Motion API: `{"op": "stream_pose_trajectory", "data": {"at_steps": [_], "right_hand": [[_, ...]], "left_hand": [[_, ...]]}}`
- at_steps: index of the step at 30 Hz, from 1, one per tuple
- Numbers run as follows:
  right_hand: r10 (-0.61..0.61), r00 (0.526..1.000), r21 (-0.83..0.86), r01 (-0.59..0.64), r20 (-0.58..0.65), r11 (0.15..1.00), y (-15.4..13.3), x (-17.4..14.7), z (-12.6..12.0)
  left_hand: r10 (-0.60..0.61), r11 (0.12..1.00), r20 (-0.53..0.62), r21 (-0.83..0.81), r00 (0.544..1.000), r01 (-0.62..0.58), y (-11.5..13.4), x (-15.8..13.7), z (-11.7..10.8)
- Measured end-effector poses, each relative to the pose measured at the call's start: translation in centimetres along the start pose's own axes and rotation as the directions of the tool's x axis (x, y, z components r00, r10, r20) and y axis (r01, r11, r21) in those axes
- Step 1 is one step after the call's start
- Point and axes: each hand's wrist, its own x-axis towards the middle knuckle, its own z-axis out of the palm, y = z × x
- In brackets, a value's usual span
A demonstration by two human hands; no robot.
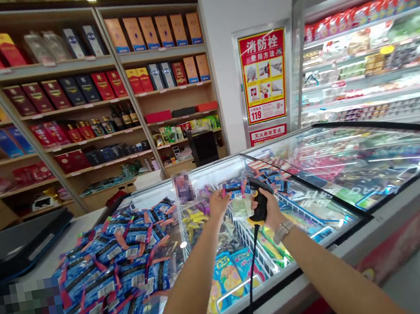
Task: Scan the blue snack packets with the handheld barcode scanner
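Observation:
My right hand is wrapped round a black and yellow barcode scanner, whose cable hangs down over the freezer edge. My left hand is closed on the end of a small blue snack packet with pinkish-red edges, close in front of the scanner's head. Both hands are above the glass-topped chest freezer. To the left, a large heap of similar blue packets lies on the glass. Beneath my hands, wire baskets hold colourful frozen packs.
A black device stands on the counter at the left. Wooden shelves with boxed goods and bottles line the back wall. A fire hydrant notice hangs on the wall, with a lit refrigerated display at the right.

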Motion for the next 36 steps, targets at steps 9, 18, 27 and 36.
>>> {"op": "stream_pose_trajectory", "data": {"at_steps": [9, 18, 27, 36], "right_hand": [[-0.268, 0.955, 0.025, 0.273, -0.128, 0.962, -1.5, 2.0, -3.0], [-0.251, 0.961, 0.089, 0.262, -0.118, 0.961, -1.2, 3.0, -3.0], [-0.235, 0.972, 0.105, 0.235, -0.016, 0.966, -1.3, 1.0, -2.0], [0.169, 0.935, -0.168, -0.120, 0.313, 0.978, 8.7, -3.5, 8.5]], "left_hand": [[-0.023, 0.987, 0.172, 0.164, 0.985, -0.005, -2.2, 3.8, 6.9], [0.199, 0.879, 0.120, 0.417, 0.973, -0.231, -1.9, 5.3, 7.0], [0.290, 0.876, 0.067, 0.384, 0.955, -0.293, 2.2, 2.5, 0.3], [0.351, 0.815, -0.069, 0.513, 0.934, -0.268, 9.5, -3.7, -15.4]]}}
